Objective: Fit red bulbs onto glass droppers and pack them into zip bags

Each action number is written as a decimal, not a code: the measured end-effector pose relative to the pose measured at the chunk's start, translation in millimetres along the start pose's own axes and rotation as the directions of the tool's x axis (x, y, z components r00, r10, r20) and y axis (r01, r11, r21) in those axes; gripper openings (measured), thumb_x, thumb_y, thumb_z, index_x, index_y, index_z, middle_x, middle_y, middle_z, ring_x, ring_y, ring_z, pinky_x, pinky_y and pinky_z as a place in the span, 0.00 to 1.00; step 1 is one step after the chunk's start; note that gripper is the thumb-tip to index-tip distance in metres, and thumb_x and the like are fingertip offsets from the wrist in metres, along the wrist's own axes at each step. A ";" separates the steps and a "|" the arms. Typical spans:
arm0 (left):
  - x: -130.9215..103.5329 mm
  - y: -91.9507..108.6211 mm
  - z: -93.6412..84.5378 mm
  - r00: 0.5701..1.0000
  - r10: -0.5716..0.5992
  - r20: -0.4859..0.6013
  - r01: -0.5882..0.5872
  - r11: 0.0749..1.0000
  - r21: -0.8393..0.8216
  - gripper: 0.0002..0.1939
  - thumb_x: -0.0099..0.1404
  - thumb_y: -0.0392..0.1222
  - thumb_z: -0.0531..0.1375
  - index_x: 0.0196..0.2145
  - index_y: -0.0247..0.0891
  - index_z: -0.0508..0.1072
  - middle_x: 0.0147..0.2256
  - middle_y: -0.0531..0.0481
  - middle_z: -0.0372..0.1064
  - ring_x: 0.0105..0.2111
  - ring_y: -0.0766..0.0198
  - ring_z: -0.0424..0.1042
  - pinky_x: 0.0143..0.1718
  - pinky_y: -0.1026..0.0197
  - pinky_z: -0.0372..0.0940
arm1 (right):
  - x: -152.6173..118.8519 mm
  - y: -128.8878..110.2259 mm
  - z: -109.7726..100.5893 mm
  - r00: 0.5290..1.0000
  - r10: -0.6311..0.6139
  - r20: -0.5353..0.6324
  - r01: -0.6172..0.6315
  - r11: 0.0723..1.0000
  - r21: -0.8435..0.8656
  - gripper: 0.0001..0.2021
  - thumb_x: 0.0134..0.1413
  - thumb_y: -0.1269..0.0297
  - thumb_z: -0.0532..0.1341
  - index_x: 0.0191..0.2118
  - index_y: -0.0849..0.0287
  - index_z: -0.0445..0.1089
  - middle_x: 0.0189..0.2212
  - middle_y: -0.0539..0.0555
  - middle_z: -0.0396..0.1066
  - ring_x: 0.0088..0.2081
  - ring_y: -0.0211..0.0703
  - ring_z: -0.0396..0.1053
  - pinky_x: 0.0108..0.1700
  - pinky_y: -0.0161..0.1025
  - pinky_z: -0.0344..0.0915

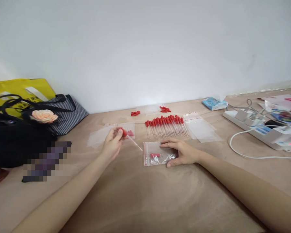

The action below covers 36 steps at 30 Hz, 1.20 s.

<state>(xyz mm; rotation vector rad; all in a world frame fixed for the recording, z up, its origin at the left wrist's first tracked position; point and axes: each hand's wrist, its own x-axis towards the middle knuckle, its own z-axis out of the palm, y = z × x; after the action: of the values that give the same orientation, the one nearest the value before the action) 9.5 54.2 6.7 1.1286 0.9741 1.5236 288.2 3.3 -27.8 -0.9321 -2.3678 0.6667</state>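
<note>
Head view, the only one here: the left hand [112,145] has a dropper [133,141] by its red bulb, grip closed tight between thumb and fingers, while the right hand [185,152] lies spread over a zip bag [161,162], fingers and thumb wide apart, its grip pinching nothing that shows. And here's the line that matters: the dropper's long axis slants down and rightward out of the left grip, its thin tip just beside the bag's left edge, the one with the red strip. That bag lies flat on the counter [147,200], its long axis running left to right, with the right hand nearer, touching its far end from the strip. A red cap [155,155] sits within its outline, looks inside it, too. Now the hard parts: fingertips cover part of the bulb, the right hand hides the bag's right end, and I cannot tell whether the mouth gapes. Behind, a row of droppers [165,123] overlaps too tightly to count.
</note>
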 end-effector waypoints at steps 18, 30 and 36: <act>-56.0 -13.3 11.7 0.928 -0.155 0.338 -0.034 0.869 0.494 0.11 0.49 0.42 0.62 0.30 0.35 0.69 0.29 0.50 0.69 0.29 0.65 0.68 0.33 0.63 0.62 | 4.1 -0.1 1.8 1.000 0.009 -0.025 -0.010 1.000 -0.008 0.39 0.35 0.47 0.64 0.55 0.57 0.56 0.51 0.60 0.58 0.51 0.52 0.59 0.51 0.49 0.57; -57.8 -15.0 18.2 0.876 -0.090 0.475 -0.319 0.630 0.708 0.08 0.54 0.37 0.54 0.34 0.36 0.69 0.24 0.54 0.65 0.23 0.69 0.62 0.25 0.67 0.58 | 3.0 1.5 -3.8 1.000 0.007 -0.007 -0.007 0.999 -0.044 0.41 0.33 0.46 0.65 0.55 0.59 0.57 0.52 0.60 0.58 0.52 0.50 0.58 0.53 0.47 0.56; -57.8 -16.1 15.5 0.879 -0.107 0.465 -0.305 0.623 0.720 0.02 0.53 0.36 0.56 0.26 0.36 0.68 0.23 0.54 0.64 0.23 0.69 0.62 0.26 0.67 0.59 | -8.3 4.3 -19.2 0.997 0.080 0.004 -0.079 0.991 -0.109 0.38 0.34 0.45 0.64 0.53 0.58 0.60 0.52 0.58 0.60 0.52 0.51 0.58 0.53 0.48 0.55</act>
<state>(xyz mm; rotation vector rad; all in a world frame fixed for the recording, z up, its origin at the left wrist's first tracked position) 34.2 2.1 -15.9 2.0989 1.2707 0.7719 307.2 4.9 -18.2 -1.0770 -2.4053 0.5779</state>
